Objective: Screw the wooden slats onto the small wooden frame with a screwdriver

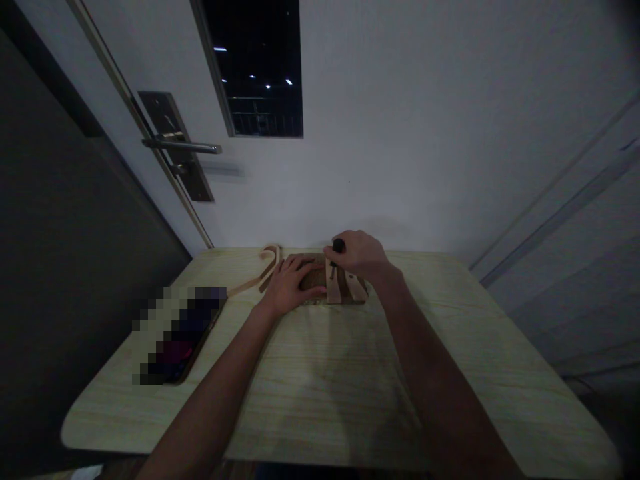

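A small brown wooden assembly (336, 291) with pale wooden strips lies near the far edge of a light wooden table (320, 373). My left hand (290, 283) rests flat on its left part, fingers spread over it. My right hand (357, 257) is closed around a small black-handled tool (338, 247), which stands upright on the assembly. Curved pale wooden pieces (267, 267) lie just left of my left hand.
A dark flat object (180, 340), partly blurred, lies on the table's left side. Behind the table stands a white door with a metal lever handle (183, 145) and a dark window panel (260, 67). A dark wall borders the left.
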{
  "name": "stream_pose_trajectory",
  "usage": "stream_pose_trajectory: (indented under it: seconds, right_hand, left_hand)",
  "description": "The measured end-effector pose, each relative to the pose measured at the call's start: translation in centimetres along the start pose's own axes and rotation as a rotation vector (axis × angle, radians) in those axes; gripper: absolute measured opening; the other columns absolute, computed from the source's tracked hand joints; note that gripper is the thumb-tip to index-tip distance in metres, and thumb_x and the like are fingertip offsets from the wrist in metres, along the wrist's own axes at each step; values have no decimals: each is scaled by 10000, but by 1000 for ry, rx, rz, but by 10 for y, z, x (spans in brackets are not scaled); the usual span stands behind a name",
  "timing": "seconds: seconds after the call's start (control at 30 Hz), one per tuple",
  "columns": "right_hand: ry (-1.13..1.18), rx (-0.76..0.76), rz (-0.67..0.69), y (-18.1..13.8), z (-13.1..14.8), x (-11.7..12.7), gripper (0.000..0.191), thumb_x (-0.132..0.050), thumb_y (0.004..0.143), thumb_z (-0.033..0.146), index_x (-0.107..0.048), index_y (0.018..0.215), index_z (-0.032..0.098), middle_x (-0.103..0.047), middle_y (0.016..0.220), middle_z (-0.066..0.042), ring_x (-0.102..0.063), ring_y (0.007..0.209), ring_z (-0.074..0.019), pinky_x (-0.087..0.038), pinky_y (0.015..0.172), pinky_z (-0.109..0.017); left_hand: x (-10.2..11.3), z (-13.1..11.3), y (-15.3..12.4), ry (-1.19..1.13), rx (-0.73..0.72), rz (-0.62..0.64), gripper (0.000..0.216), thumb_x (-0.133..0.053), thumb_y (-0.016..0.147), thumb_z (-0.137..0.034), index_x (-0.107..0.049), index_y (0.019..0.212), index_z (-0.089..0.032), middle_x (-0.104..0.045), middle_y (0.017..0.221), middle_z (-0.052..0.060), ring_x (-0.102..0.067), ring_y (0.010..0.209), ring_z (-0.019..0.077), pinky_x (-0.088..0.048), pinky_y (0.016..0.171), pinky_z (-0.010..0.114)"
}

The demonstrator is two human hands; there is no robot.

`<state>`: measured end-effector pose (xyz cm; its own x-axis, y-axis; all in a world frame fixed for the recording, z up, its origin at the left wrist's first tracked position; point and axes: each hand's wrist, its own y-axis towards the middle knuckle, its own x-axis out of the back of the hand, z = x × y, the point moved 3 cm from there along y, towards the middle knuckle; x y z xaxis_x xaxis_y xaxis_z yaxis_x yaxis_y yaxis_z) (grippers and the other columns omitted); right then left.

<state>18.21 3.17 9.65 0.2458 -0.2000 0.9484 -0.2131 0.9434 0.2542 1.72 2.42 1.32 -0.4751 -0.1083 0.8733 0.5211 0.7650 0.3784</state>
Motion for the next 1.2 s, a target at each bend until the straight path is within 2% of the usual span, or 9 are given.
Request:
stream_pose_trajectory:
  seconds: [0.23,0.33,0.43,0.6,0.73,0.87,1.0,1.13,1.2]
  right_hand:
    - [7,-106,16,-5,1,-3,474,-412,855,577,-657,916,176,-679,831,-138,-620,715,-216,-402,586,-297]
    - [64,-37,-17,-4,1,-1,377,-497,831,537,-624,954,204,-680,849,-96,-608,739,-200,-388,590,-279]
    - [151,75,-35,-2,-1,4,268,-592,789,473,-618,843,211,-672,848,-49,-587,772,-172,-382,621,-261]
    - [288,134,-27,-4,-7,14,204,-636,771,375,-643,870,197,-647,794,-28,-545,701,-131,-379,634,-247]
    - [336,190,-13,-5,-10,19,198,-602,804,328,-670,911,177,-642,781,-34,-537,684,-123,-379,643,-244]
    - [340,214,-19,-5,-9,19,180,-570,821,298,-666,900,167,-637,757,-33,-530,677,-122,-367,648,-248]
    - [342,185,-19,-4,-7,15,196,-595,784,366,-606,784,170,-598,706,-11,-483,627,-110,-329,592,-242]
    - [194,149,-87,-2,1,11,157,-545,765,306,-554,675,177,-569,673,-19,-444,622,-121,-284,568,-259]
    - [131,112,-104,-2,4,8,143,-524,763,289,-573,686,180,-592,701,-40,-469,654,-141,-288,576,-266]
  left_hand:
    - [0,1,1,-14,7,-3,527,-568,788,-607,-547,1221,-307,-506,1293,43,-401,1230,284,-305,1053,514]
    - [-1,1,0,-11,-1,-7,531,-560,793,-610,-541,1230,-308,-503,1299,45,-400,1236,283,-299,1059,511]
    - [-1,1,0,-8,-8,-6,535,-544,800,-618,-537,1236,-308,-501,1303,43,-409,1228,278,-301,1060,506]
    - [0,0,0,-6,-4,-4,538,-546,799,-617,-539,1238,-306,-509,1289,43,-410,1222,278,-308,1053,512]
    - [1,-1,1,-13,-5,-5,511,-563,801,-592,-545,1229,-313,-509,1287,41,-408,1226,277,-304,1058,510]
    - [1,-1,1,-17,1,-4,514,-570,799,-588,-543,1233,-314,-515,1279,44,-411,1224,277,-307,1058,505]
    - [0,0,1,-8,-19,-12,529,-546,801,-612,-553,1225,-296,-508,1293,46,-402,1234,274,-306,1064,485]
    - [-2,1,1,4,-6,-7,546,-529,803,-628,-550,1231,-290,-505,1305,49,-403,1230,281,-309,1054,493]
    - [-1,1,1,1,1,-2,549,-529,802,-631,-549,1232,-291,-498,1316,49,-399,1234,284,-308,1052,497]
